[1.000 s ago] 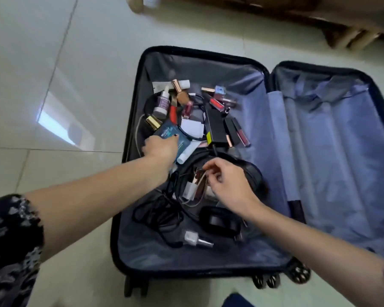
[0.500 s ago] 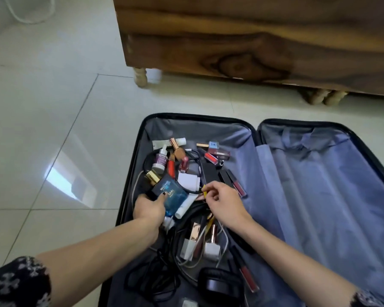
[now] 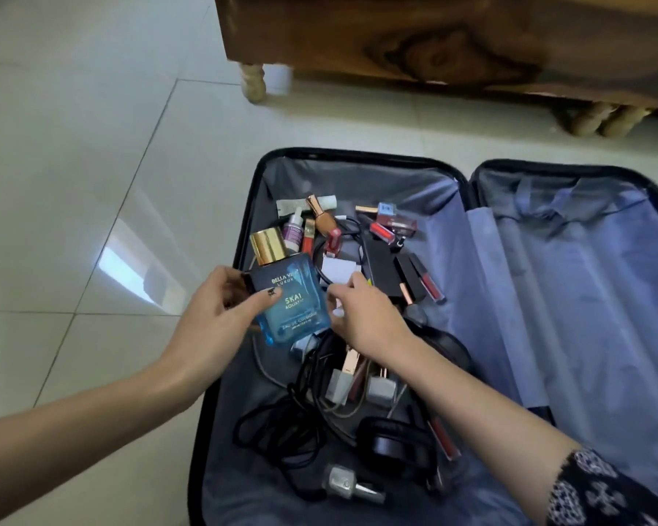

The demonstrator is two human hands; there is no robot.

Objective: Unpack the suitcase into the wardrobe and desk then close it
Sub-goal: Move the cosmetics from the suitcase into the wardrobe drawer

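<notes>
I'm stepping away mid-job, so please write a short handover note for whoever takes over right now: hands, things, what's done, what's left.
Left hand grips the blue perfume bottle, lifted above the suitcase's left half. Right hand is beside the bottle, fingers curled; I cannot tell whether it holds anything. The suitcase lies open on the floor; its right half shows only lining. Left to do: cosmetics, cables, chargers and headphones lie in the left half; put them away, then close it.

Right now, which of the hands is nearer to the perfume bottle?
Left. The left hand grips the perfume bottle from its left, thumb across its front. The right hand is close beside its right edge; whether it touches, I cannot tell.
</notes>
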